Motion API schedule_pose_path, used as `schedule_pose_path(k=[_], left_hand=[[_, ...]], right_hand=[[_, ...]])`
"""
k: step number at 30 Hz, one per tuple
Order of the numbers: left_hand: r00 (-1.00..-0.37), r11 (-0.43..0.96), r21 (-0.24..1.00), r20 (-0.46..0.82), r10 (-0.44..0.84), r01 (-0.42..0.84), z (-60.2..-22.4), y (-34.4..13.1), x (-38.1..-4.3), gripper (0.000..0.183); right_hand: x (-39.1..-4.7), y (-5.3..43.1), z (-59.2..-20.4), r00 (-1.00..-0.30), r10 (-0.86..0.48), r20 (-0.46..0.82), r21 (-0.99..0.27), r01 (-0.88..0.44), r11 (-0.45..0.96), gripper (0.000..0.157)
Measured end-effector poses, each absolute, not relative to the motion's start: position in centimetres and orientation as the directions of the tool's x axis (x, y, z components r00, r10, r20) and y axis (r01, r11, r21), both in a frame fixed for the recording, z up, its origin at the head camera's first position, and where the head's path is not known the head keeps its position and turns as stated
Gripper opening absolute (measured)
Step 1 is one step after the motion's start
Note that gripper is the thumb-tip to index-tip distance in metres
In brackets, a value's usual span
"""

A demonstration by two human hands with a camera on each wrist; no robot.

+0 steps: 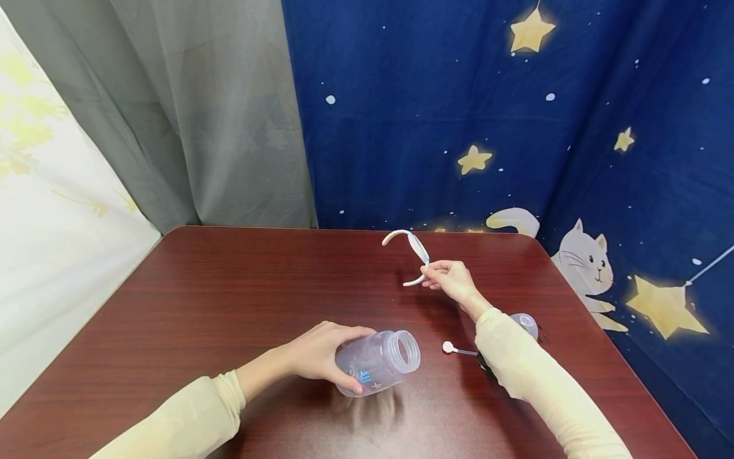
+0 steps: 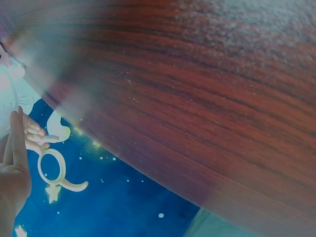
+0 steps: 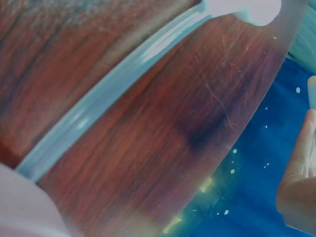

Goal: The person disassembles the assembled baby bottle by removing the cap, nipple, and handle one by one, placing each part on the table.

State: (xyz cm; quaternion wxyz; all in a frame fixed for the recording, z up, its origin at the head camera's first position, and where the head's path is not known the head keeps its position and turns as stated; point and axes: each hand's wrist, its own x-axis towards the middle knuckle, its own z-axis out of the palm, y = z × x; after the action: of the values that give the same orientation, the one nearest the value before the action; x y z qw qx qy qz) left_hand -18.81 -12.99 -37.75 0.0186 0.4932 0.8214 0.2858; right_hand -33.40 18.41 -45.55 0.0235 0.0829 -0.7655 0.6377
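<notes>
My left hand (image 1: 318, 349) grips a translucent lavender baby bottle (image 1: 367, 364) round its body. The bottle lies tilted over, its open threaded mouth facing right and blue print on its side. Farther back, my right hand (image 1: 454, 279) pinches a white bottle handle piece (image 1: 418, 248) near its lower grip, raised above the table. In the left wrist view the ring and one curved grip of the handle piece (image 2: 60, 170) show. Below my right forearm lies a clear straw (image 1: 464, 352) with a white round end; the right wrist view shows the straw (image 3: 108, 101) close up.
A translucent domed cap (image 1: 524, 324) lies on the table at the right, partly hidden by my right sleeve (image 1: 516, 360). Something dark shows under that sleeve. The reddish-brown table (image 1: 229, 287) ends at grey and blue curtains (image 1: 401, 127) behind it.
</notes>
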Motion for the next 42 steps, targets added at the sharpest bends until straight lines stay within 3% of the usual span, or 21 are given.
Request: schedule_pose_path(k=[7, 16, 25, 42], left_hand=[[-0.505, 0.341, 0.484, 0.264, 0.822, 0.806, -37.8, -13.0, -18.8, 0.075], [-0.495, 0.329, 0.481, 0.274, 0.825, 0.813, -37.9, -13.0, -18.8, 0.074], [-0.492, 0.326, 0.479, 0.274, 0.826, 0.815, -37.6, -13.0, -18.8, 0.073], [-0.499, 0.332, 0.479, 0.278, 0.821, 0.812, -37.8, -13.1, -18.8, 0.074]], right_hand=[[-30.4, 17.2, -42.4, -0.991, -0.106, 0.085, -0.985, -0.1, 0.141, 0.034], [-32.1, 17.7, -44.8, -0.997, -0.07, 0.044, -0.984, -0.055, 0.169, 0.04], [-29.0, 15.9, -40.4, -0.998, -0.038, -0.058, -0.98, 0.049, 0.194, 0.03], [-29.0, 15.7, -41.3, -0.998, -0.031, -0.062, -0.981, 0.055, 0.188, 0.03]])
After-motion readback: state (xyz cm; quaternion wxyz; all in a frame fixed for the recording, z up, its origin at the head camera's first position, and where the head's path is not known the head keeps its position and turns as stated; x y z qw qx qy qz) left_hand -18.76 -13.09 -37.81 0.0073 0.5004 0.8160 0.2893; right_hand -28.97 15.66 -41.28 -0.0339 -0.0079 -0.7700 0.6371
